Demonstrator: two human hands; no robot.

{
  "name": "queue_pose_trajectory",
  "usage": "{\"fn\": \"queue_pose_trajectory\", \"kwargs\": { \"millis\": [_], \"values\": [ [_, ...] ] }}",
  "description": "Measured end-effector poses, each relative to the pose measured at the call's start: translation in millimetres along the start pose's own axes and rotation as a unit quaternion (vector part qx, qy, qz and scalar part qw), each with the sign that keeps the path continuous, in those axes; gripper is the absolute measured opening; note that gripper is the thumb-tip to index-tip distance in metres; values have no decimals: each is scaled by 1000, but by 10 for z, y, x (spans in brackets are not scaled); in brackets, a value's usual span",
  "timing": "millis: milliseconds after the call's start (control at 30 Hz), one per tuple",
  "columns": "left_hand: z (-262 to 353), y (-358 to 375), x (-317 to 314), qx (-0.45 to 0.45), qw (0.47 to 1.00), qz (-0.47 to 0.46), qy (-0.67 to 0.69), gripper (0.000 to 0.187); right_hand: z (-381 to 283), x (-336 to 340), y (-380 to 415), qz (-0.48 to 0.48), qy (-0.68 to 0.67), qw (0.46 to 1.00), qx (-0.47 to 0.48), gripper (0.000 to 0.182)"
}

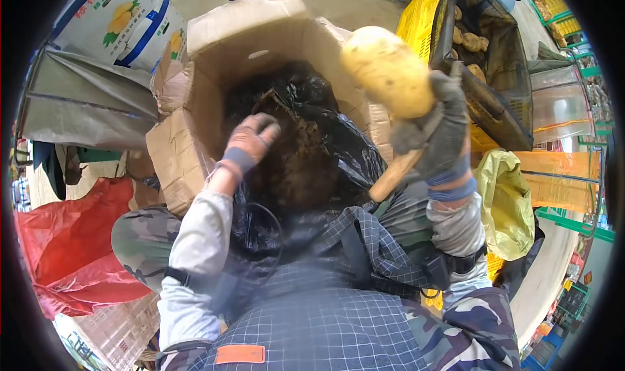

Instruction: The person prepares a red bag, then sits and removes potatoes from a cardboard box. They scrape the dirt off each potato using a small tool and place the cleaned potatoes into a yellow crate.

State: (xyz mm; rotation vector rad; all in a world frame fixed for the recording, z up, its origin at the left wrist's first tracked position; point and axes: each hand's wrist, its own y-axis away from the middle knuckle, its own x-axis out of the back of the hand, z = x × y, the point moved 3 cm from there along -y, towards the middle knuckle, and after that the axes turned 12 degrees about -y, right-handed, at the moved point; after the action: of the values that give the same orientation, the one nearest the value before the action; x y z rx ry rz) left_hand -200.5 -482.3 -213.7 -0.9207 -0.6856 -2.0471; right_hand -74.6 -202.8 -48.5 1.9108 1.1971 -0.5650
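Your right hand (437, 137): gloved, fingers clamped on large potato (386, 70), blurred, raised over right edge of cardboard box (207, 110). Same hand carries wooden handle (394, 176), pointing down toward your lap. Your left hand (251, 138): fingers slightly apart, above black plastic liner (355, 151) inside box. Brown contents of liner blurred, kind cannot be told. Dark crate (500, 103) beyond your right hand, lumpy produce inside. Yellow bag (504, 205) nearby.
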Motion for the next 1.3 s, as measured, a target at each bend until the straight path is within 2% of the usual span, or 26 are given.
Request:
{"fn": "queue_pose_trajectory", "kwargs": {
  "millis": [67, 133, 167, 233, 300, 400, 500, 600, 633, 733, 833, 900, 933, 1000, 1033, 1067, 1133, 1200, 1233, 1267, 1300],
  "values": [
    [-7, -156, -491, 63, 971, -192, -130, 49, -190, -41, 51, -21, 0, 998, 51, 54],
    [178, -175, -1053, -6, 956, -217, -198, 46, -320, -19, 120, -16, -18, 995, 97, 54],
    [123, -203, -1387, -16, 953, -214, -215, 46, -362, 75, 122, -1, -3, 997, 81, 57],
    [52, -330, -2133, -47, 949, -204, -235, 46, -336, 192, 89, 47, -92, 990, 91, 52],
    [147, -500, -2531, -59, 948, -200, -242, 45, -337, 200, 148, 47, -117, 985, 118, 44],
    [250, -746, -2758, -34, 944, -201, -258, 44, -479, 299, 255, 21, -98, 986, 136, 30],
    [199, -781, -2751, 9, 941, -198, -273, 42, -1351, 380, 590, -15, -79, 949, 305, 43],
    [68, -731, -2714, 38, 940, -200, -273, 41, -2394, 482, 972, 61, 73, 841, 532, 55],
    [35, -727, -2701, 45, 941, -199, -270, 40, -2817, 484, 1103, 53, 127, 810, 571, 54],
    [-85, -658, -2665, 56, 946, -193, -255, 39, -4217, 925, 1246, 156, 275, 760, 568, 48],
    [-207, -542, -2656, 54, 954, -185, -231, 37, -4729, 1064, 1162, 211, 294, 776, 517, 45],
    [-192, -516, -2648, 48, 959, -187, -209, 37, -4609, 882, 1020, 165, 283, 818, 472, 43],
    [-226, -500, -2690, 44, 961, -190, -194, 36, -4431, 715, 902, 100, 274, 854, 431, 42],
    [-273, -628, -2783, 9, 972, -195, -133, 36, -3782, 369, 648, -68, 246, 923, 288, 41],
    [-356, -625, -2903, 0, 974, -166, -155, 36, -3358, 230, 506, -130, 259, 934, 207, 41],
    [-219, -515, -2729, 80, 980, -106, -149, 38, -2914, 133, 373, -124, 314, 918, 207, 41],
    [-266, -573, -2718, 78, 987, -94, -102, 35, -1768, 85, 48, -87, 472, 854, 198, 42],
    [-29, -502, -2444, -47, 949, -185, -250, 32, -651, 27, -219, -138, 632, 751, 133, 44],
    [102, -477, -2312, -112, 913, -228, -319, 31, -183, -36, -301, -169, 694, 689, 120, 45],
    [87, -458, -2330, -85, 944, -187, -257, 29, 138, -279, -279, -198, 817, 539, 58, 48],
    [0, -420, -2468, -58, 969, -144, -194, 28, 439, -201, -341, -170, 856, 483, 68, 47]
  ]
}}
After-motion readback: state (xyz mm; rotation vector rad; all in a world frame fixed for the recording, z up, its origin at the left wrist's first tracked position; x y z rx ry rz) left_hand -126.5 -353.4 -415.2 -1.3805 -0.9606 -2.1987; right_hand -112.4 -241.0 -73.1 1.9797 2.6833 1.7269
